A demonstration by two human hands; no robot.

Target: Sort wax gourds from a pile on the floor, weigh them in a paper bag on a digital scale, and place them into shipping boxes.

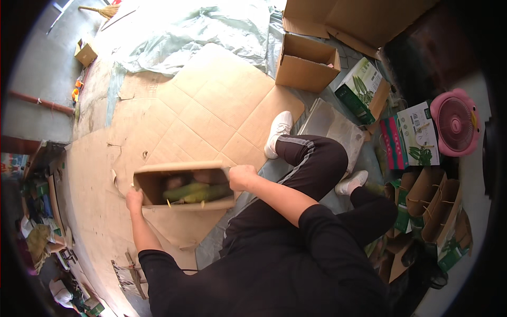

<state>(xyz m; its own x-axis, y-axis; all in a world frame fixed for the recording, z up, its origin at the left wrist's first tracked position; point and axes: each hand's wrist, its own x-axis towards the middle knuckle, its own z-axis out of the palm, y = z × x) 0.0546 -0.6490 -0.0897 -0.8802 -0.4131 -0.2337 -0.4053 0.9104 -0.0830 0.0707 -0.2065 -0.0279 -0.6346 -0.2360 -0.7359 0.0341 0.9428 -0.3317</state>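
An open brown cardboard box (185,167) is held between my hands above the cardboard-covered floor. My left hand (134,199) is closed on its left end. At its upper right corner, my right hand (242,177) is closed around the edge. Inside lie green, elongated pieces of produce (196,193), blurred, so their exact kind cannot be made out. Darker reddish-brown shapes sit behind them in shadow. Short yellow bits, like cord, show along the box's near edge.
Flattened cardboard (206,100) covers the floor, with crumpled plastic sheeting (211,42) beyond. An open carton (309,66) stands at the far right. Printed boxes (417,134), a pink fan (455,122) and several open gift boxes (425,195) line the right side. A broom (108,10) lies far left.
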